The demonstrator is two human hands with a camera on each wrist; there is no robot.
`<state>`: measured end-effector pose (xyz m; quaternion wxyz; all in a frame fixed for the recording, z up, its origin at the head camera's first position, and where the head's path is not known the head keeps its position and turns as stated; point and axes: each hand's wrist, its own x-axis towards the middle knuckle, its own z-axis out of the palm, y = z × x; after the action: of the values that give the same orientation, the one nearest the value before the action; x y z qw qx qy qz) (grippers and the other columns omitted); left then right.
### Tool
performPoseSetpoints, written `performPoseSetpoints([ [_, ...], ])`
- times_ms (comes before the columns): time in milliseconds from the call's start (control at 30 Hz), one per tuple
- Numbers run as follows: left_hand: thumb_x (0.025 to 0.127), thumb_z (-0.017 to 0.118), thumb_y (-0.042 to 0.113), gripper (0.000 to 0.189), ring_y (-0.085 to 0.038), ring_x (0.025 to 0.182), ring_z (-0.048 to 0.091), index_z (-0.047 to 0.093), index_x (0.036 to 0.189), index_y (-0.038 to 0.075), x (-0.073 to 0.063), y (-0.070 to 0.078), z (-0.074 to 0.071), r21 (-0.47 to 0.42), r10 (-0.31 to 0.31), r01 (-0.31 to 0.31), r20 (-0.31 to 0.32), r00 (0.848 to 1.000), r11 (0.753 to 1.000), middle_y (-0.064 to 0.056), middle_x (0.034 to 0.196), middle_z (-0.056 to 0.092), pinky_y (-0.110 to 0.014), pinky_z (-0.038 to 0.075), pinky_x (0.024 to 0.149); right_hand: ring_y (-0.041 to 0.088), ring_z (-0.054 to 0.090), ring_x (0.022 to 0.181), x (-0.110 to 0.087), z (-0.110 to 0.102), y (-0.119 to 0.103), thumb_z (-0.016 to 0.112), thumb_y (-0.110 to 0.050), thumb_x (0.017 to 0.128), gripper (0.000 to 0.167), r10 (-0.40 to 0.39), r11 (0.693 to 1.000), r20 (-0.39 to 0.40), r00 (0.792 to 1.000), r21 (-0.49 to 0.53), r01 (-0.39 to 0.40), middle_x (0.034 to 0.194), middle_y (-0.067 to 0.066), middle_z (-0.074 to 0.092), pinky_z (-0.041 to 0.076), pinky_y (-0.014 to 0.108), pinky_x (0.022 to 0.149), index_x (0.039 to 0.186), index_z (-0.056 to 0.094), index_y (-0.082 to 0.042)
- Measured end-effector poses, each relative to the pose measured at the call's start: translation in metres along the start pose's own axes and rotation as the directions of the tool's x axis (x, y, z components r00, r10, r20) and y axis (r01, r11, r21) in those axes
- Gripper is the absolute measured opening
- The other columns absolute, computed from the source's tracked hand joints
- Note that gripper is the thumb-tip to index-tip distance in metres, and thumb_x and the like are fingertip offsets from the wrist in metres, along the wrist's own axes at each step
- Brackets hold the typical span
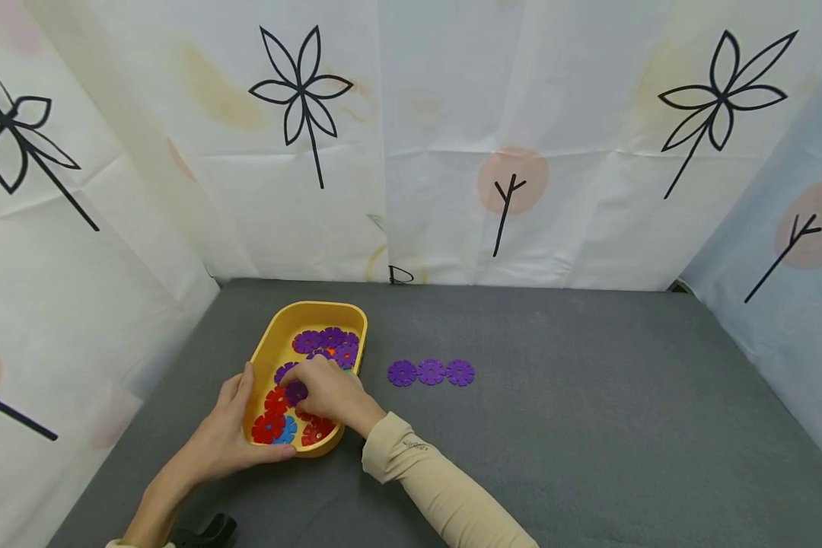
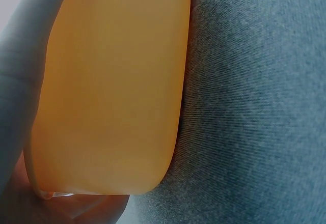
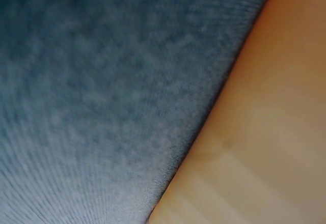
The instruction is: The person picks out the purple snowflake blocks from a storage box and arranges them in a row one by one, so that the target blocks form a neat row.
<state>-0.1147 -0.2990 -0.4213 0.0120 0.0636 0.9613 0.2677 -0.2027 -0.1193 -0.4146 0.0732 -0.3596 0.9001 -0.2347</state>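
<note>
A yellow tray (image 1: pixel 267 342) holds flower-shaped plastic discs, mostly purple and red, with a blue disc (image 1: pixel 286 431) among them. My left hand (image 1: pixel 222 434) grips the tray's near left corner, thumb along the near rim and fingers up the left side. In the left wrist view, the tray's outer wall (image 2: pixel 117 91) lies between thumb and fingers. My right hand (image 1: pixel 332 392) reaches into the tray over its right side, with thumb and forefinger around a dark purple flower disc (image 1: pixel 296 393). The right wrist view has only the tray's wall (image 3: pixel 265 132) and grey cloth.
Three purple flower discs (image 1: pixel 431 372) lie in a row on the grey cloth (image 1: pixel 555 426) right of the tray. A black object (image 1: pixel 212 530) sits at the near edge, by the left forearm. Printed white curtains (image 1: pixel 445 99) stand behind and at both sides.
</note>
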Motion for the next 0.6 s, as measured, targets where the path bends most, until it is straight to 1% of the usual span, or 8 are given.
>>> performPoseSetpoints([
  [133,0.07,0.089,0.057,0.145,-0.044,0.123,0.052,-0.006,0.162,-0.002,-0.0001,-0.0001,0.0001,-0.002,-0.001,0.001,0.0,1.0,1.0,-0.029,0.154,0.023,-0.059,0.054,0.095,0.008,0.066,0.116,-0.0006,0.0004,0.0004,0.084,-0.02,0.085,0.04,-0.008,1.0,-0.008,1.0,0.014,0.009,0.12,-0.011,0.075,0.055,0.018,0.093,0.124,0.076,-0.025],
  [200,0.07,0.089,0.057,0.145,-0.044,0.123,0.053,-0.006,0.162,-0.002,-0.0001,-0.0001,0.0002,0.0,0.0,0.0,-0.001,1.0,1.0,-0.029,0.154,0.023,-0.059,0.054,0.095,0.007,0.067,0.113,-0.0009,0.0002,0.0011,0.084,-0.02,0.086,0.039,-0.022,0.999,-0.023,1.0,0.026,0.023,0.12,-0.011,0.075,0.055,0.016,0.091,0.123,0.076,-0.024],
  [400,0.07,0.089,0.057,0.144,-0.044,0.121,0.054,-0.005,0.162,-0.003,0.0005,0.0012,-0.0009,0.007,0.003,-0.003,-0.001,1.0,1.0,-0.03,0.154,0.023,-0.058,0.055,0.094,0.005,0.069,0.106,-0.0016,-0.0013,0.005,0.082,-0.018,0.087,0.036,-0.075,0.988,-0.085,0.994,0.128,0.086,0.118,-0.007,0.077,0.052,0.01,0.086,0.122,0.076,-0.018],
  [533,0.07,0.089,0.057,0.144,-0.045,0.122,0.054,-0.005,0.162,-0.002,0.0006,0.002,-0.0014,0.01,-0.002,0.002,-0.001,1.0,1.0,-0.03,0.154,0.023,-0.059,0.055,0.094,0.004,0.07,0.104,-0.0026,-0.0027,0.0072,0.082,-0.017,0.088,0.036,-0.098,0.979,-0.092,0.991,0.172,0.113,0.118,-0.005,0.077,0.051,0.008,0.086,0.123,0.076,-0.016],
  [600,0.07,0.089,0.057,0.144,-0.045,0.122,0.053,-0.004,0.162,-0.003,0.0004,0.0017,-0.001,0.011,-0.004,0.004,-0.002,1.0,1.0,-0.03,0.154,0.023,-0.06,0.054,0.095,0.003,0.068,0.099,-0.0032,-0.0037,0.009,0.081,-0.016,0.088,0.036,-0.115,0.972,-0.093,0.989,0.195,0.131,0.117,-0.004,0.077,0.05,0.006,0.082,0.124,0.076,-0.015],
])
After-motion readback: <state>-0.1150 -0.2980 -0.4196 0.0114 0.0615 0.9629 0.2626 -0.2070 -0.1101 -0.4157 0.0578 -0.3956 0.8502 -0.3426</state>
